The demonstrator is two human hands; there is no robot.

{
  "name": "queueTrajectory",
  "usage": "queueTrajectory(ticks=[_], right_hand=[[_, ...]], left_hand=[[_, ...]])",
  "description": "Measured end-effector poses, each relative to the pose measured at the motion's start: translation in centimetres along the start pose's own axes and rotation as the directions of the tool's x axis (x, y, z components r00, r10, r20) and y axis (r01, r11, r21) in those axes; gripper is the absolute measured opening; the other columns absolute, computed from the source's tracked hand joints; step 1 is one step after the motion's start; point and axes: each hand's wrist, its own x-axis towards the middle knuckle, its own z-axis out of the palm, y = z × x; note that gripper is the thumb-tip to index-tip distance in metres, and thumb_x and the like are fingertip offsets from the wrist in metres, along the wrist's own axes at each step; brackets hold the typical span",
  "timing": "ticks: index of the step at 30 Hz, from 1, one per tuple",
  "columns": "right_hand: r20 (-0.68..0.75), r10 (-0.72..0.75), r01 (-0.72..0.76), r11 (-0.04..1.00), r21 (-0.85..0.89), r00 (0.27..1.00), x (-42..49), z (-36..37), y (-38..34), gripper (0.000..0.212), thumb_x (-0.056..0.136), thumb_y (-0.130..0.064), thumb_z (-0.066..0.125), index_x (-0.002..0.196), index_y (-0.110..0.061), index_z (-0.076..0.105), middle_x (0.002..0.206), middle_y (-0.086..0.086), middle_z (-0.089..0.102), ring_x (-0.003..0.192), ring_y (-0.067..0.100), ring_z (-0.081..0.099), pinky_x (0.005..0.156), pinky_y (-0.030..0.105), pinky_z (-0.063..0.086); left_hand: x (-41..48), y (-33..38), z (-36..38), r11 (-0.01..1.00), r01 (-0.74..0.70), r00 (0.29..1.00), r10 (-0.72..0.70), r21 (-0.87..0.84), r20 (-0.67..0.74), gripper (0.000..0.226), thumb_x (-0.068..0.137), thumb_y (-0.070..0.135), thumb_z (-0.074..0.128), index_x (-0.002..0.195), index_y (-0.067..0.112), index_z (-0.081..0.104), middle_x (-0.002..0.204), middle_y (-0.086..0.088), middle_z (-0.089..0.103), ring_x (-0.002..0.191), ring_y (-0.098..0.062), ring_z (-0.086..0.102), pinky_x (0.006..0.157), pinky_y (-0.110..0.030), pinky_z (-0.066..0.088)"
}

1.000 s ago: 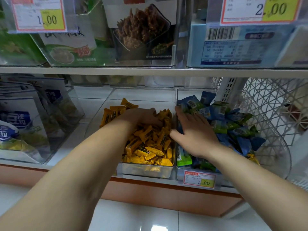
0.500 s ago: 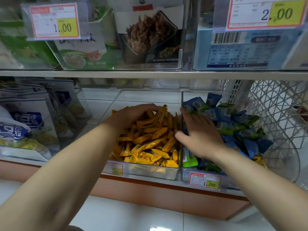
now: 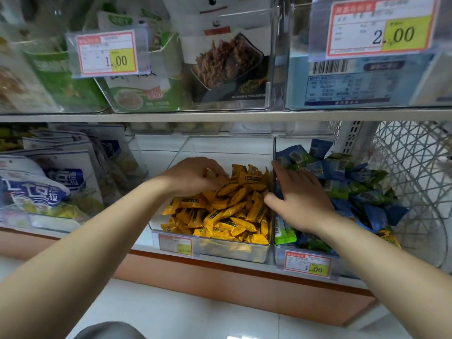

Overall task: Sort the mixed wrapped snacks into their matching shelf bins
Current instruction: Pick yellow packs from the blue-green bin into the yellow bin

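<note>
Over at the front right corner of the blue-and-green bin [image 3: 293,145] there's a stray yellow packet [image 3: 390,238], right of the right hand [image 3: 302,199] and nearer the shelf front. That hand lies flat and empty on the blue packets [image 3: 330,167] by the bin's left wall. The left hand [image 3: 193,176] is farther off, curled round a yellow wrapper [image 3: 212,174] at the back of the yellow bin [image 3: 220,148]. Can't tell the packet's long axis tbh.

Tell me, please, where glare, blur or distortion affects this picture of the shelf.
Head view: a glare patch on the floor at the bottom edge; hazy reflections on the upper bins; small print on the tags too soft to read; left hand slightly smeared over the snacks; wide-angle stretch swells the forearms.
</note>
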Motion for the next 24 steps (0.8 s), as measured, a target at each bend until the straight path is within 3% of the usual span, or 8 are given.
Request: queueTrajectory(ticks=[2, 6, 9, 12, 14, 18, 21, 24], right_hand=[[0.006, 0.001, -0.001, 1.000, 0.002, 1.000, 0.0, 0.0, 0.0, 0.087, 0.081, -0.069, 0.026, 0.156, -0.027, 0.010, 0.146, 0.005, 0.048, 0.138, 0.027, 0.037, 0.119, 0.039, 0.015], [0.009, -0.005, 0.005, 1.000, 0.000, 1.000, 0.1, -0.1, 0.0, 0.088, 0.079, -0.071, 0.022, 0.154, -0.026, 0.011, 0.135, 0.004, 0.055, 0.132, 0.027, 0.043, 0.119, 0.042, 0.020], [0.009, -0.010, 0.010, 1.000, 0.001, 1.000, 0.1, -0.1, 0.0, 0.088, 0.078, -0.070, 0.022, 0.154, -0.026, 0.011, 0.130, 0.003, 0.058, 0.130, 0.027, 0.046, 0.119, 0.042, 0.022], [0.008, -0.011, 0.011, 1.000, 0.006, 1.000, 0.0, -0.1, 0.1, 0.088, 0.079, -0.070, 0.022, 0.154, -0.026, 0.010, 0.137, 0.003, 0.055, 0.134, 0.027, 0.043, 0.120, 0.041, 0.018], [0.007, -0.013, 0.013, 1.000, 0.009, 1.000, 0.0, -0.1, 0.0, 0.088, 0.079, -0.070, 0.021, 0.154, -0.026, 0.010, 0.136, 0.003, 0.055, 0.133, 0.027, 0.043, 0.120, 0.041, 0.018], [0.008, -0.011, 0.011, 1.000, 0.014, 1.000, 0.1, -0.2, -0.1, 0.089, 0.078, -0.070, 0.020, 0.154, -0.027, 0.010, 0.141, 0.004, 0.053, 0.135, 0.026, 0.042, 0.120, 0.041, 0.017], [0.013, -0.008, 0.008, 1.000, 0.003, 1.000, 0.1, -0.2, -0.2, 0.089, 0.078, -0.070, 0.019, 0.154, -0.026, 0.009, 0.139, 0.004, 0.054, 0.134, 0.026, 0.043, 0.120, 0.042, 0.018], [0.008, -0.007, 0.007, 1.000, -0.009, 1.000, 0.1, -0.2, -0.3, 0.088, 0.078, -0.069, 0.019, 0.154, -0.025, 0.010, 0.135, 0.005, 0.055, 0.132, 0.027, 0.044, 0.120, 0.042, 0.019]], left_hand=[[-1.5, -0.3, 0.6, 0.984, 0.054, 0.992, -0.033, 0.170, -0.125, 0.036, 0.070, 0.065, 0.056, 0.099, 0.047, 0.062, 0.095, 0.025, 0.056, 0.090, -0.003, 0.055, 0.072, -0.023, 0.042], [-3.3, -0.5, 2.9, 0.827, 0.353, 0.934, -0.335, 0.436, -0.122, 0.056, 0.082, 0.071, 0.048, 0.090, 0.018, 0.064, 0.078, -0.002, 0.064, 0.070, -0.018, 0.060, 0.057, -0.028, 0.046], [-3.0, -0.3, 4.4, 0.848, 0.417, 0.906, -0.417, 0.327, -0.073, 0.074, 0.077, 0.081, 0.048, 0.106, 0.015, 0.062, 0.091, -0.004, 0.067, 0.079, -0.021, 0.061, 0.070, -0.033, 0.054], [-1.7, -0.4, 5.1, 0.873, 0.446, 0.892, -0.452, 0.197, -0.014, 0.099, 0.070, 0.083, 0.057, 0.139, 0.014, 0.040, 0.107, -0.003, 0.059, 0.091, -0.024, 0.058, 0.066, -0.030, 0.046], [-0.8, -1.0, 5.3, 0.871, 0.489, 0.872, -0.488, 0.045, -0.027, 0.117, 0.060, 0.084, 0.065, 0.148, 0.016, 0.030, 0.127, -0.006, 0.058, 0.109, -0.029, 0.059, 0.080, -0.033, 0.050], [1.1, -1.8, 5.9, 0.809, 0.508, 0.850, -0.527, -0.297, 0.018, 0.145, 0.043, 0.082, 0.077, 0.156, 0.019, 0.010, 0.156, -0.010, 0.036, 0.138, -0.035, 0.040, 0.110, -0.046, 0.036], [2.1, -1.6, 6.2, 0.772, 0.493, 0.854, -0.517, -0.402, 0.055, 0.157, 0.029, 0.087, 0.074, 0.157, 0.029, 0.005, 0.161, -0.009, 0.027, 0.142, -0.036, 0.034, 0.114, -0.050, 0.030], [2.8, -1.9, 6.1, 0.704, 0.518, 0.832, -0.546, -0.486, 0.096, 0.152, 0.030, 0.092, 0.071, 0.157, 0.029, 0.016, 0.158, -0.010, 0.033, 0.140, -0.036, 0.037, 0.114, -0.051, 0.032]])
